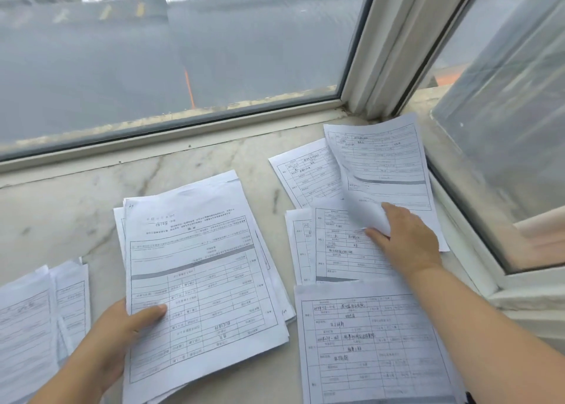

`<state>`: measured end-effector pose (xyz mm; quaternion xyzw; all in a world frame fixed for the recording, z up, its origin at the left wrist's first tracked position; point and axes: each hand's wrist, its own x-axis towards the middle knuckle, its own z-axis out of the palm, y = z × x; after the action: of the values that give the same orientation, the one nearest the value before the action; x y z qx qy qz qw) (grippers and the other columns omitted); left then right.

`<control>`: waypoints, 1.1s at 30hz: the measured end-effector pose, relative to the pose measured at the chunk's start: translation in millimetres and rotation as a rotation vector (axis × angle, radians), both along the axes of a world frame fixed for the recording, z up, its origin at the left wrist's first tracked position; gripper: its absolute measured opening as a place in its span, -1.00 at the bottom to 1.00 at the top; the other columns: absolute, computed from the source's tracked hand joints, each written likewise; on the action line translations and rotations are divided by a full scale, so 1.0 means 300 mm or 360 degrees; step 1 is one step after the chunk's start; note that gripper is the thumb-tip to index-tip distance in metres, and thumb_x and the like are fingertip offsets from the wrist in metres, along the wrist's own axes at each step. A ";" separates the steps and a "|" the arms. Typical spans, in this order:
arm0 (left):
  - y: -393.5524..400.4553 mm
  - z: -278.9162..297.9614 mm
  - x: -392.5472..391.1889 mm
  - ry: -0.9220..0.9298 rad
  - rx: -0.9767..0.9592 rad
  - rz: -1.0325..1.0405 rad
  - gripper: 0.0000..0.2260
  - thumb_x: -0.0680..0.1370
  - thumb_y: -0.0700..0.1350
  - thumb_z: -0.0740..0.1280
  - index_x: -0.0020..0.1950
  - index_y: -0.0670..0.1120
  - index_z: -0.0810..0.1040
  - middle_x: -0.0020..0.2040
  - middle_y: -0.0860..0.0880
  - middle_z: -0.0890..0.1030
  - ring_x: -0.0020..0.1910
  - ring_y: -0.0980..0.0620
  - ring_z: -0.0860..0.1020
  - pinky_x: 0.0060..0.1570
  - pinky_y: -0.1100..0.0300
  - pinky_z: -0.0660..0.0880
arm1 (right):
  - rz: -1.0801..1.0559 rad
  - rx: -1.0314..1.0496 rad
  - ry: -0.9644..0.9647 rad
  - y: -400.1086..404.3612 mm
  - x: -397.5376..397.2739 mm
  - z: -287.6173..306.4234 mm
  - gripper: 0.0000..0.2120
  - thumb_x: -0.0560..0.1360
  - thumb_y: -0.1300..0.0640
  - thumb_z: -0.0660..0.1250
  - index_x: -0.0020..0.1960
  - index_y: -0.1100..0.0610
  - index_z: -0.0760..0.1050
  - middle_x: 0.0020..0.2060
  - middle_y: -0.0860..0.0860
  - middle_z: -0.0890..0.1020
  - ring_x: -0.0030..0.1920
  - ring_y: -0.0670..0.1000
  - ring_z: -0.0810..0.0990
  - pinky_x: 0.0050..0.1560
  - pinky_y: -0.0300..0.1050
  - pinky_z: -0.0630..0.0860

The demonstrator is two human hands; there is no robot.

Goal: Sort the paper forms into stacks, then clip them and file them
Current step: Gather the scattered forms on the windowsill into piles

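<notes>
Paper forms lie spread over a pale marble sill (198,159) that runs under a large window (171,46), with a white window frame (388,46) meeting it at the far right corner.

The left hand (113,339) grips the near left edge of a thick middle stack (198,281); its thumb lies flat on the top sheet and the other fingers are tucked under, so the stack is pinched between them. The stack's sheets are fanned a little out of line. To the left of that hand lies a looser left pile (33,321), partly cut off by the picture's edge.

The right hand (406,241) pinches the curled lower corner of a single sheet (379,165), which is lifted and bent upward toward the window corner. Its fingers are close together on the paper. Under and beside this sheet lie several overlapping forms (305,174), reaching back toward the frame. Nearest the person, under the right forearm, sits a right stack (367,342) with handwriting on its printed table, though the writing is too blurred to read.
</notes>
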<state>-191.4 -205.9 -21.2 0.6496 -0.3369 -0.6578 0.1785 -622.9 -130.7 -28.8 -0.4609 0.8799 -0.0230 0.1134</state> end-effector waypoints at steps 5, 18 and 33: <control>0.011 -0.011 0.006 0.0015 -0.0012 0.0000 -0.74 0.48 -0.34 0.31 0.16 -0.25 0.55 0.00 -0.22 0.68 -0.03 -0.27 0.64 -0.02 -0.09 0.53 | -0.0099 -0.0162 -0.0390 0.032 -0.065 0.053 -0.58 0.57 0.27 0.14 0.39 0.02 0.42 -0.04 -0.05 0.60 -0.01 0.15 0.50 -0.11 -0.15 0.38; -0.003 0.022 0.007 0.0395 0.0133 0.0131 -0.49 0.60 0.23 0.06 0.30 -0.08 0.53 0.18 -0.17 0.62 0.20 -0.20 0.56 0.21 -0.13 0.42 | 0.1109 0.0097 -0.0289 0.058 0.827 0.071 -0.44 0.23 0.13 0.21 0.22 0.12 0.58 0.08 0.06 0.65 -0.13 0.04 0.64 -0.34 -0.20 0.51; 0.151 0.063 0.033 -0.1203 -0.0968 -0.0307 -0.41 0.43 -0.26 0.41 0.41 -0.25 0.27 0.35 -0.26 0.38 0.37 -0.21 0.28 0.37 -0.07 0.21 | -0.0172 -0.0072 -0.0546 0.531 0.381 0.144 -0.53 0.60 0.08 0.24 0.49 0.03 0.28 0.49 -0.08 0.29 0.48 -0.06 0.22 0.44 -0.15 0.15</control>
<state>-181.5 -160.6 -2.2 0.7270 -0.6135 -0.2614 0.1636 -508.5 28.6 14.4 -0.4048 0.8703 -0.1270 0.2500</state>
